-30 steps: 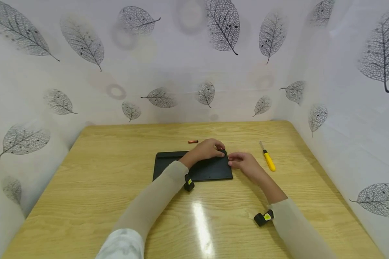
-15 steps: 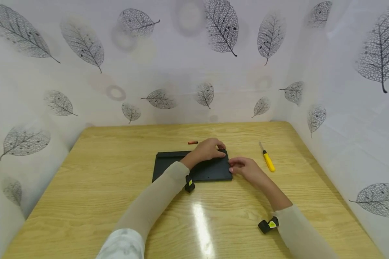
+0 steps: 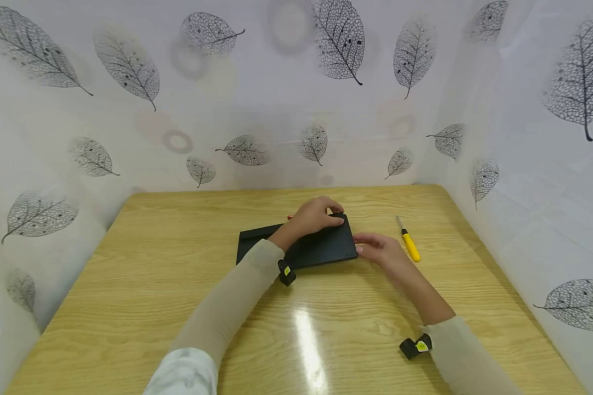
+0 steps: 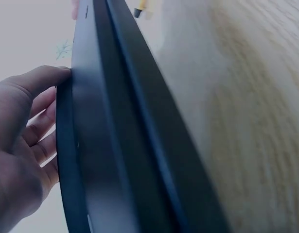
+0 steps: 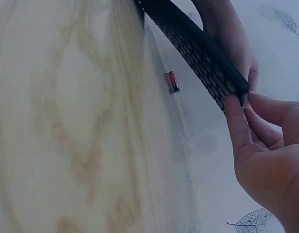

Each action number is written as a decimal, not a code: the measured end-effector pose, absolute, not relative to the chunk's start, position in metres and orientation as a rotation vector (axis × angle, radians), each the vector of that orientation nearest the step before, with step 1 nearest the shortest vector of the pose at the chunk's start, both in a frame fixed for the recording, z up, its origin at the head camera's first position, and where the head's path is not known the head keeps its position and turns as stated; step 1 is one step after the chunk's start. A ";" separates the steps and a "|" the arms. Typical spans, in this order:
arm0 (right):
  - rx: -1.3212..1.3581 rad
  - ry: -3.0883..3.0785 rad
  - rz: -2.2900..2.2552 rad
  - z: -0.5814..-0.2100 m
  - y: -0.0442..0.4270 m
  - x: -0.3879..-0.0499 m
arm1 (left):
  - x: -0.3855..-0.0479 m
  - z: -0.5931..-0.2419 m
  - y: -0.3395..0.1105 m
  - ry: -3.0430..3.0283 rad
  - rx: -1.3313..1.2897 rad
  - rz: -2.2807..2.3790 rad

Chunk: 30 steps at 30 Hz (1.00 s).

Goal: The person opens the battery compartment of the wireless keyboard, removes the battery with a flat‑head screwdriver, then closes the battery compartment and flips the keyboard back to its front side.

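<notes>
A black keyboard [image 3: 321, 247] is face down, its right end raised off the table and its left end lower. My left hand [image 3: 313, 216] grips its far edge near the right corner. In the left wrist view the thumb [image 4: 47, 76] presses on the keyboard's back [image 4: 91, 121], fingers on the other side. My right hand [image 3: 384, 253] pinches the keyboard's right end. The right wrist view has its thumb and fingers [image 5: 237, 124] at the corner, with rows of keys [image 5: 202, 68] on the underside. My left forearm hides part of the keyboard.
A red battery [image 5: 173, 81] lies on the table behind the keyboard, mostly hidden by my left hand in the head view. To the right of my right hand lies a screwdriver [image 3: 409, 244] with a yellow handle. A leaf-patterned curtain [image 3: 277, 99] surrounds the wooden table [image 3: 143, 285].
The keyboard's right end has risen from the table, tilting it, and my left hand has gone up with it. My right hand has shifted slightly right and now pinches the end.
</notes>
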State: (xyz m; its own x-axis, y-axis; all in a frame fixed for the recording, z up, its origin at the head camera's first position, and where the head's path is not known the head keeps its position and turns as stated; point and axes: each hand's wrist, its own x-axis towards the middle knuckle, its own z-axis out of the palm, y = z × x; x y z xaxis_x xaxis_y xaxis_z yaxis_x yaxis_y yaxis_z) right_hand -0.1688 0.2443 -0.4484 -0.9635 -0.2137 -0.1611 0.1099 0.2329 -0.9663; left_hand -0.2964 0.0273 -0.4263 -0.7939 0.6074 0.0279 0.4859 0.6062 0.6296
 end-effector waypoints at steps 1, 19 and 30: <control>-0.100 2.246 -1.817 -0.446 0.244 -0.168 | -0.297 -0.424 0.027 2.639 0.910 0.969; -0.316 2.150 -2.104 -0.378 0.235 -0.164 | -0.288 -0.367 0.013 2.645 0.938 1.380; -0.458 2.124 -2.237 -0.336 0.224 -0.160 | -0.278 -0.335 0.005 2.619 0.961 1.713</control>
State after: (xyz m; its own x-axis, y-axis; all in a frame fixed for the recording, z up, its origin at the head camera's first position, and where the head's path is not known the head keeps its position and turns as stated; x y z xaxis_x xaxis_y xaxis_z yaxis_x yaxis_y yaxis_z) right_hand -0.1601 0.2241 -0.3362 -0.9566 -0.2168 0.1950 -0.1835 -0.0720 -0.9804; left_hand -0.2784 0.0047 -0.3349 -0.8198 0.3991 0.4107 0.5363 0.2833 0.7951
